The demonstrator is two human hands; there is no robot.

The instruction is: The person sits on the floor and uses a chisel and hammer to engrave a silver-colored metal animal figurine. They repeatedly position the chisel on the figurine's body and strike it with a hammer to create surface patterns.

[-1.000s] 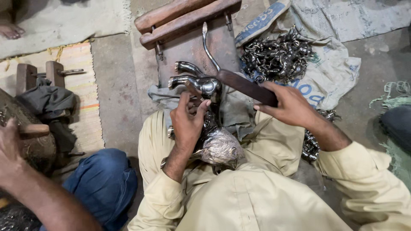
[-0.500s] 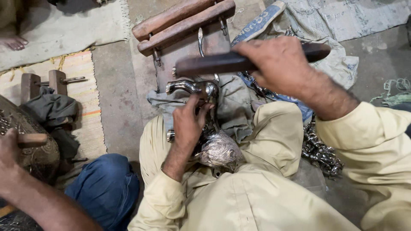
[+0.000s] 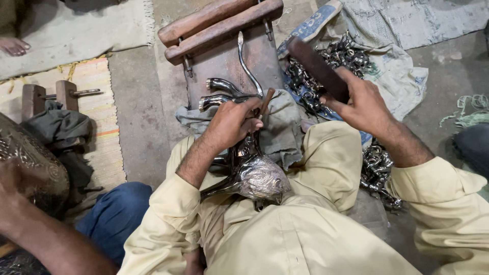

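Note:
My left hand [image 3: 235,124] grips a thin brown-handled punch tool [image 3: 265,102] and presses it down on a shiny ornate metal piece [image 3: 254,175] lying in my lap. Curved metal arms [image 3: 224,91] of the piece stick out over a grey cloth [image 3: 285,127]. My right hand [image 3: 362,104] is raised to the right, closed round a dark flat wooden mallet [image 3: 318,69] that points up and left, above the work.
A dark metal block [image 3: 226,58] with two wooden bars [image 3: 219,23] stands ahead. A pile of small metal parts [image 3: 336,58] lies on sacking at the right. Another person's arm [image 3: 41,229] and an embossed metal vessel [image 3: 28,163] are at the left, beside striped matting [image 3: 97,86].
My right hand swung the mallet up from the workpiece and across; it now hangs raised at the right. My left hand stayed on the punch.

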